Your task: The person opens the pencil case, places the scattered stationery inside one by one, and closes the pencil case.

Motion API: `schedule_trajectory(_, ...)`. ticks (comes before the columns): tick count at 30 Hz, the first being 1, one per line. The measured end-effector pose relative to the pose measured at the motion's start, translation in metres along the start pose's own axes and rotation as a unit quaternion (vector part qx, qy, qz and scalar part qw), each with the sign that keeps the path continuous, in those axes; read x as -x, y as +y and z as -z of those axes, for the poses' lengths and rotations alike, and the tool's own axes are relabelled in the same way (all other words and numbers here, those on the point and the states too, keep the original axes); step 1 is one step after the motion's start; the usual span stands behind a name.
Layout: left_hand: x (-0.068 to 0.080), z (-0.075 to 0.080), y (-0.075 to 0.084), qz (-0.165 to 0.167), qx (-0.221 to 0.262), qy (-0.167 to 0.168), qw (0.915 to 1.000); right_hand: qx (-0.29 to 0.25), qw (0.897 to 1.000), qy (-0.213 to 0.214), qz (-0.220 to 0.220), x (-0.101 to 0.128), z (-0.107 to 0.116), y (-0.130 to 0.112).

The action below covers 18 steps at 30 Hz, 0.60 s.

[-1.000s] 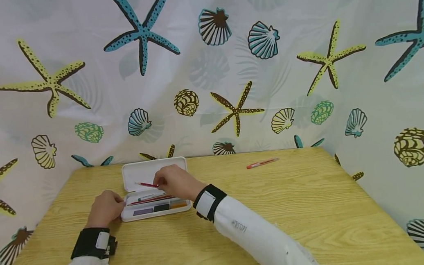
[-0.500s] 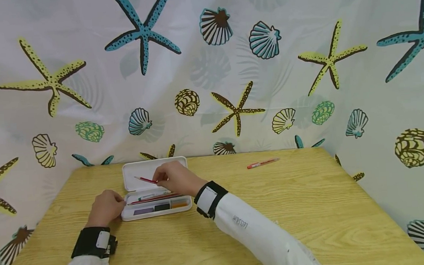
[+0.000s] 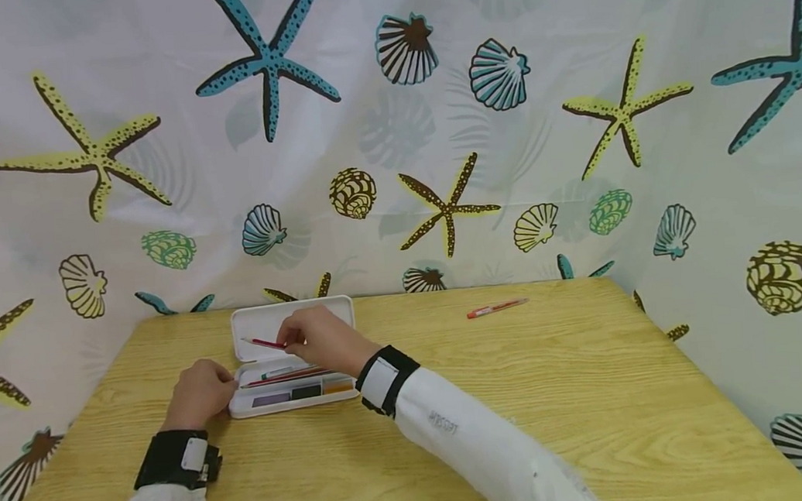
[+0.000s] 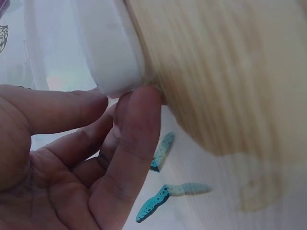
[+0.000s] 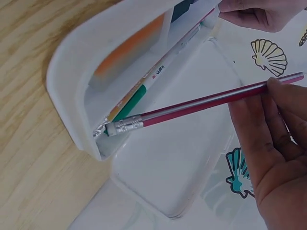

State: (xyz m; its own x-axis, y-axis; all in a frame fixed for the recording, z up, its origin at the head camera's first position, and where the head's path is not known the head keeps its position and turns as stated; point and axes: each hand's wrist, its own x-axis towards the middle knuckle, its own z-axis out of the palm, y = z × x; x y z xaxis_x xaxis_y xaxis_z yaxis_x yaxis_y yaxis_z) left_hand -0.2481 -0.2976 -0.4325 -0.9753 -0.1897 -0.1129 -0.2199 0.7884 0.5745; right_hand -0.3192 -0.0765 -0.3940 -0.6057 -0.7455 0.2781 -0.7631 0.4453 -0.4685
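In the head view a white pencil case [image 3: 293,408] lies with its lid [image 3: 259,322] raised at the back. My right hand [image 3: 326,339] pinches a red pencil [image 5: 192,104] between thumb and fingers, over the case. The pencil's tip points left; its metal band and grey eraser overlap the tray's end in the right wrist view. At the left end of the case, my left hand [image 3: 200,394] holds the corner, thumb on one side and fingers curled on the other. Inside lie a green and white pen [image 5: 132,103] and another red pencil [image 3: 294,377].
Purple [image 3: 272,400], black [image 3: 306,392] and orange [image 3: 338,387] blocks fill the front compartments of the case. A red-orange pen [image 3: 497,308] lies farther right on the wooden table [image 3: 523,397]. Behind the table hangs a curtain [image 3: 364,129] printed with starfish and shells.
My right hand rises a little, then shifts slightly left, carrying the red pencil with it. The left hand stays at the case's end.
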Motion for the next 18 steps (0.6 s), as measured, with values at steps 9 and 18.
schedule_trajectory(9,-0.001,-0.001,-0.001,0.001,-0.001,-0.002,1.0,0.047,0.998,-0.023,-0.029,-0.004,-0.017,-0.002)
schedule_trajectory(18,-0.002,0.0,-0.001,0.003,-0.005,-0.004,1.0,0.113,0.991,-0.048,-0.059,-0.008,-0.034,-0.001)
